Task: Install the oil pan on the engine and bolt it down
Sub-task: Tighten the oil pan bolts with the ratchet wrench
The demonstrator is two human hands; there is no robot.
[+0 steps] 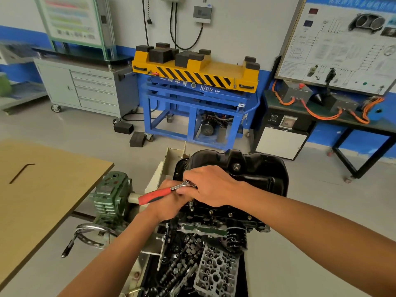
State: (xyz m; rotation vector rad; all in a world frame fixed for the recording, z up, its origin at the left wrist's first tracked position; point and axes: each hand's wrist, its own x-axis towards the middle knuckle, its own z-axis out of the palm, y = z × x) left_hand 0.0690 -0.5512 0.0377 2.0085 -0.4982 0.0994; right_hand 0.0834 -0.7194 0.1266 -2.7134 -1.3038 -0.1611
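Two hands are working one ratchet wrench (162, 192) at the left edge of the black oil pan (259, 168). The pan is sitting on top of the upturned engine (205, 221), its flange lying along the block. The right hand (212, 185) is curling over the wrench's chrome head, fingers bent down around it and thumb tucked beneath the shank. The left hand (169, 203) is gripping the wrench where the red handle meets the metal (the right hand is hiding part of its fingers). A row of bolts (230, 215) is showing along the pan's near flange, and one bolt (190, 203) is standing taller just beside the hands. An oil filter (235, 236) is hanging off the engine's near side, above a cylinder head (216, 271) lying among loose parts. To the left, a green gearbox (109, 194) with a handwheel (92, 234) is adjoining the stand, beside a wooden table (53, 200) carrying a hex key (21, 172).
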